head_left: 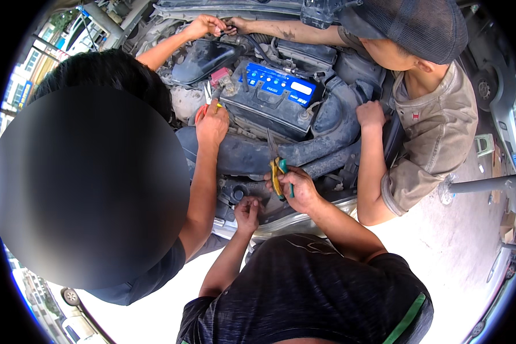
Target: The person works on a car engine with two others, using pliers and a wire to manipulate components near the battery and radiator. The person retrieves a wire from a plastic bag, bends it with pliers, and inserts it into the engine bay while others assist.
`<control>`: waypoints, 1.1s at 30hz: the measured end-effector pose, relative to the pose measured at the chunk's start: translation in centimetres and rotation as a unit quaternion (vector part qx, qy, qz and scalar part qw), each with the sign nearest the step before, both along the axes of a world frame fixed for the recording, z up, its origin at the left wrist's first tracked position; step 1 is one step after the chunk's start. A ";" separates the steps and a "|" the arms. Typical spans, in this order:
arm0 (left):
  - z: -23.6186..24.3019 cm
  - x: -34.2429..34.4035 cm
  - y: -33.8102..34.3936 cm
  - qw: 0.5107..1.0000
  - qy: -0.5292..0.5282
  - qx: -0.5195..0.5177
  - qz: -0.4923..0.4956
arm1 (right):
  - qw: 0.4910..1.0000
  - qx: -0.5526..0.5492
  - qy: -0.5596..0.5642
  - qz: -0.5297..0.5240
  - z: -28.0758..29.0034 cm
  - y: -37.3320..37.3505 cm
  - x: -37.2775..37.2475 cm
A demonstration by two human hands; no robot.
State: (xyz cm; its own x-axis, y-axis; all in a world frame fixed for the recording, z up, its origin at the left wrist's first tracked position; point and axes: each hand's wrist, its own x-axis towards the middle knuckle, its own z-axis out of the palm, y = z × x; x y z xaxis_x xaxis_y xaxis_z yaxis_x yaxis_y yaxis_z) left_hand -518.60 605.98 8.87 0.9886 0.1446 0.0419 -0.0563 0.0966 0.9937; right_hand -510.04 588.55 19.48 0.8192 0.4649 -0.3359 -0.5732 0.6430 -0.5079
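Yellow-and-green pliers (276,176) in the right hand (301,191), near the battery (264,106)

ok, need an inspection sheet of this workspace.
Surface: engine bay, dusty.
Job's things: pliers, yellow and green handles, nose toward the battery, which has a blue label.
Clutter: red-handled tool, held by the left co-worker.
Grips: right grip holds the pliers; left grip curled near the bay's front edge.
Cables: dark cable or hose beyond the battery.
Surroundings: right co-worker alongside; car at far right.
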 end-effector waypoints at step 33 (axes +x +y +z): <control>-0.6 -0.1 0.1 1.000 -0.003 0.003 0.002 | 1.000 -0.012 -0.017 -0.012 -0.4 0.2 -0.5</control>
